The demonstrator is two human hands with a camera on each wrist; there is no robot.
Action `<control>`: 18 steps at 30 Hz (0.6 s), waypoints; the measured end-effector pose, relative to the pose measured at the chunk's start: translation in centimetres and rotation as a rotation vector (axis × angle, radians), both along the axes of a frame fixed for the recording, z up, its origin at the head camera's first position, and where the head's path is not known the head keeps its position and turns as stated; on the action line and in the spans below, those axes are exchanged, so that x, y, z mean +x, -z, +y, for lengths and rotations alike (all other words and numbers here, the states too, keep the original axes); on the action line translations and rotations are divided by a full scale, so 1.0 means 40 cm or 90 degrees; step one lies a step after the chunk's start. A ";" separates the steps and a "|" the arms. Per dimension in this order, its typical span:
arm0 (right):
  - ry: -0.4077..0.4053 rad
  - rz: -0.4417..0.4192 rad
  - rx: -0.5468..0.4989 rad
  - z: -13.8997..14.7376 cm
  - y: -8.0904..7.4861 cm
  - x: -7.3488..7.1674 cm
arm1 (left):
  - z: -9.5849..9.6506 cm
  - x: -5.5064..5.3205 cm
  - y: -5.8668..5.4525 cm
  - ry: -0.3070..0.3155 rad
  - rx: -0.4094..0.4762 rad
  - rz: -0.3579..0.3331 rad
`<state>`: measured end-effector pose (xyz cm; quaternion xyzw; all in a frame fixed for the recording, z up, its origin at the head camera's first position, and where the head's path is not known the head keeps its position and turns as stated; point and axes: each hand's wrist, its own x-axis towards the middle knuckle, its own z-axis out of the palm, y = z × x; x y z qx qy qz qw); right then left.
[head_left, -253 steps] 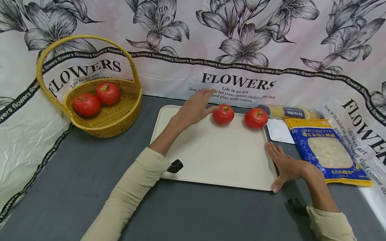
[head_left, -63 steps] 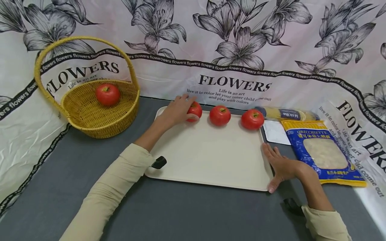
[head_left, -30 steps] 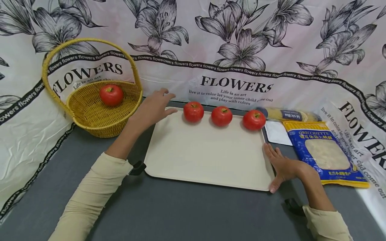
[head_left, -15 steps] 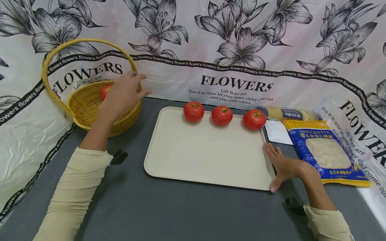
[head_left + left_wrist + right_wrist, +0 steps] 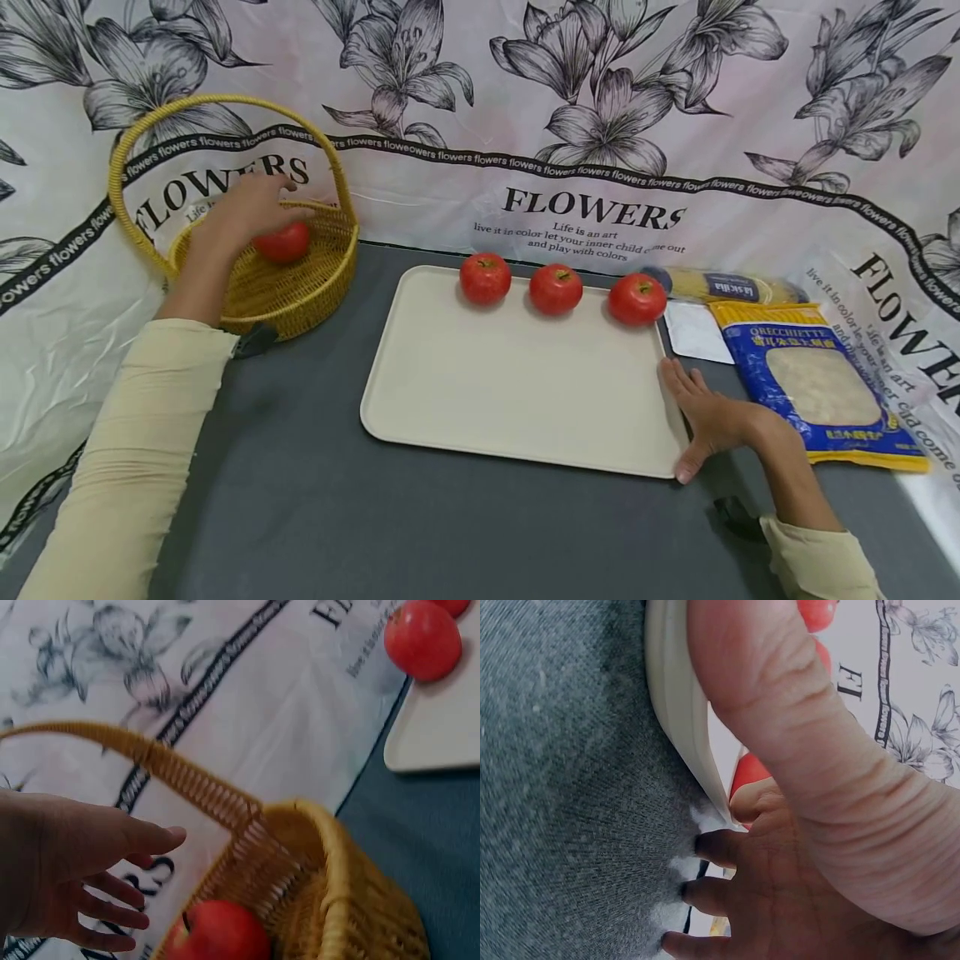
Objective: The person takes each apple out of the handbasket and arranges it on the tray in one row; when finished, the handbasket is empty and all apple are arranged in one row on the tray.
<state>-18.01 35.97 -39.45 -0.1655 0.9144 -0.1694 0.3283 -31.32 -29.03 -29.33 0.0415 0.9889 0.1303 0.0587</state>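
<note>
My left hand (image 5: 243, 208) reaches over the yellow wicker basket (image 5: 315, 296), fingers apart and holding nothing. Below it, one red apple (image 5: 285, 244) lies in the basket, partly covered by the hand. The left wrist view shows the hand's thumb and fingers spread beside that apple (image 5: 225, 934), under the basket handle (image 5: 180, 776). On the cream tray (image 5: 510, 383), three red apples (image 5: 557, 290) stand in a row along the far edge. My right hand (image 5: 712, 425) rests against the tray's right edge, thumb at the near corner and fingers extended farther along.
Right of the tray lie a blue and yellow orecchiette bag (image 5: 825, 383), a long pasta packet (image 5: 727, 286) and a white flat item (image 5: 697, 332). A flower-printed sheet (image 5: 420, 192) rises behind the grey table (image 5: 450, 517).
One apple has gone from the basket to the left of the tray's row, released by my left hand. That hand has since moved left over the basket. The right hand stays at the tray.
</note>
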 end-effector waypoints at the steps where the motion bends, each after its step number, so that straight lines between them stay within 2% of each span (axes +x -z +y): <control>1: 0.003 0.001 -0.003 0.003 0.006 0.001 | -0.013 -0.007 0.007 -0.002 0.001 -0.012; 5: 0.004 0.000 0.017 -0.007 -0.001 0.003 | -0.059 -0.038 0.048 -0.006 0.007 -0.059; 10: 0.010 -0.016 0.010 -0.015 -0.007 0.008 | -0.076 -0.048 0.096 -0.009 0.004 -0.087; 14: 0.009 -0.010 0.021 -0.011 -0.008 0.007 | -0.077 -0.053 0.101 -0.018 -0.005 -0.095; 18: 0.003 0.000 0.016 -0.009 -0.010 0.004 | -0.076 -0.057 0.082 0.005 -0.026 -0.127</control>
